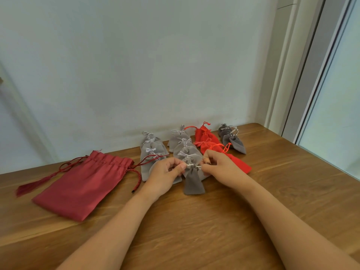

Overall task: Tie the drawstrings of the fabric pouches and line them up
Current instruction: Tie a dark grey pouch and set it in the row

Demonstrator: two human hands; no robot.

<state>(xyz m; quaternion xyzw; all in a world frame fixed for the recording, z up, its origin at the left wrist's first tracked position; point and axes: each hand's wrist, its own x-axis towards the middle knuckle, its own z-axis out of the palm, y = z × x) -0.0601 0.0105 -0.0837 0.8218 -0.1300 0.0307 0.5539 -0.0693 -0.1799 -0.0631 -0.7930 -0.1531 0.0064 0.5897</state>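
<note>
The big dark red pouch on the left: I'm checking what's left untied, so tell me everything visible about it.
The big dark red pouch lies flat on the wooden table, left of the light grey pouches, its neck toward the wall. Smooth matte fabric, neck partly gathered. Its twisted dark red cords lie loose, no bow visible: one ends in a tassel at left, another runs right onto those grey pouches.

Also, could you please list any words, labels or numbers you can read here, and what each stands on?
None can be read: the grey pouch at the front, the lined-up pouches, the dark red bag, the wooden table and the wall bear no visible text.
</note>
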